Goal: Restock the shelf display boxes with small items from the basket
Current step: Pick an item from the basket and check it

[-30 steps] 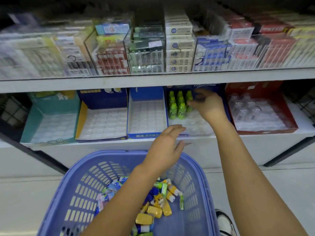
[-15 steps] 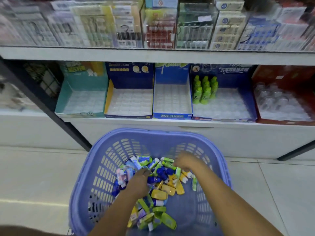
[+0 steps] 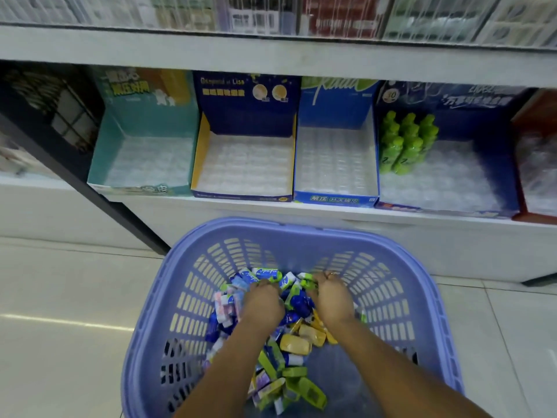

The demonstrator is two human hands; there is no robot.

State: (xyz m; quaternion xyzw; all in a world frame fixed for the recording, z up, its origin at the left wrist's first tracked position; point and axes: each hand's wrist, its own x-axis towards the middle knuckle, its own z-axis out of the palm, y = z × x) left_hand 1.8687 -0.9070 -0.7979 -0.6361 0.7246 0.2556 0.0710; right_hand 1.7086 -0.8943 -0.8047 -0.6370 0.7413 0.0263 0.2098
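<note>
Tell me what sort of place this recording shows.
Probably a small shop: branded display boxes on a shelf, green bottles standing in one, and a basket of packaged items.

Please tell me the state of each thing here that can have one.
basket, holds a pile of small items
left hand, down in the pile, grip hidden
right hand, down in the pile, grip hidden
teal box, no items
navy box, no items
blue box, no items
dark blue box, partly stocked: green bottles upright, back left
red box, cut off, contents unclear
</note>
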